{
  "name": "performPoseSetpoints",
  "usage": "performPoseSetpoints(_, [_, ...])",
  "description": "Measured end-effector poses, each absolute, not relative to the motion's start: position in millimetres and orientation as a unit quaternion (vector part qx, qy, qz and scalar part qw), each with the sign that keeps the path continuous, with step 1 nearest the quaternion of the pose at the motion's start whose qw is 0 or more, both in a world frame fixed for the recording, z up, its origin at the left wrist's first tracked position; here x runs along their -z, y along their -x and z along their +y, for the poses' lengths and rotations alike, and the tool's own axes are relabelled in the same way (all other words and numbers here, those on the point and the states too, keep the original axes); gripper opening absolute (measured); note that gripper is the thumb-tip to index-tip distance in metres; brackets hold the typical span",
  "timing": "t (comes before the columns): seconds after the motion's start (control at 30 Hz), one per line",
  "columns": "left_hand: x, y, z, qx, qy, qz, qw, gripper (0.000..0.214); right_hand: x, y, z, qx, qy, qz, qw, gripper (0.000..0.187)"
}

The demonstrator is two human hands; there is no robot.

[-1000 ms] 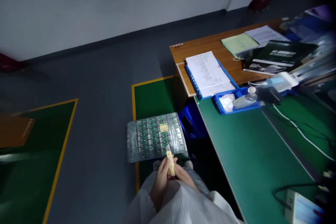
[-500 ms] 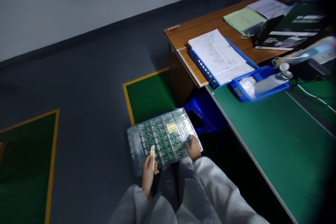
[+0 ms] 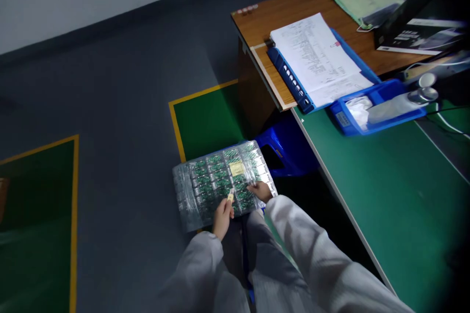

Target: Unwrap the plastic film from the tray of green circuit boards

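The left hand [image 3: 223, 216], which half a second ago had the pale-yellow plastic utility cutter [image 3: 230, 197] nearer the pack's left part, now has it nearer the middle. The right hand [image 3: 261, 190] has drawn inward from the pack's right edge, so its fingertips now lie close to the blade. I judge that both hands have settled on one spot of the wrapping, blade on one side and fingers on the other. The left hand's grip is closed around the cutter's handle; the right hand's fingers are bent at the film, and I cannot tell whether they pinch it or only touch it.

The flat rectangular pack of clear plastic trays bound in transparent stretch film [image 3: 218, 182] lies in front of the person's knees, slightly skewed (what bears its weight is mostly hidden). Through the film show rows of compartments filled with small green pieces, too small to name surely, and a pale-yellow paper label [image 3: 237, 168] sits on top. On the green-topped counter [image 3: 362, 181], a shallow blue plastic tray [image 3: 378, 126] holds a crumpled white tissue [image 3: 358, 108] and a translucent bottle with a silvery neck [image 3: 392, 109] lying tilted.
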State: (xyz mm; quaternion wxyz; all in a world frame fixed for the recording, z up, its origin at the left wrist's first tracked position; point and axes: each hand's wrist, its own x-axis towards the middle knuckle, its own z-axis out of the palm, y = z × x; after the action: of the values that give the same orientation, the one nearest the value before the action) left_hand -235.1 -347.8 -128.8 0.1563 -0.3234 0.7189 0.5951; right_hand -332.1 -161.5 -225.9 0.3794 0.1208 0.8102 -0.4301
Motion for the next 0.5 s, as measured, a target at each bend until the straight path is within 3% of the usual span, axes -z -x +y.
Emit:
performPoseSetpoints(0.33, [165.6, 286.0, -346.8, -0.524, 0.266, 0.786, 0.193, 0.02, 231.3, 313.7, -143.5, 0.462, -0.137, 0.82, 0.309, 0.028])
performPoseSetpoints(0.5, [177.6, 294.4, -340.5, -0.538, 0.263, 0.771, 0.218, 0.014, 230.6, 313.1, -149.9, 0.464, -0.151, 0.824, 0.289, 0.033])
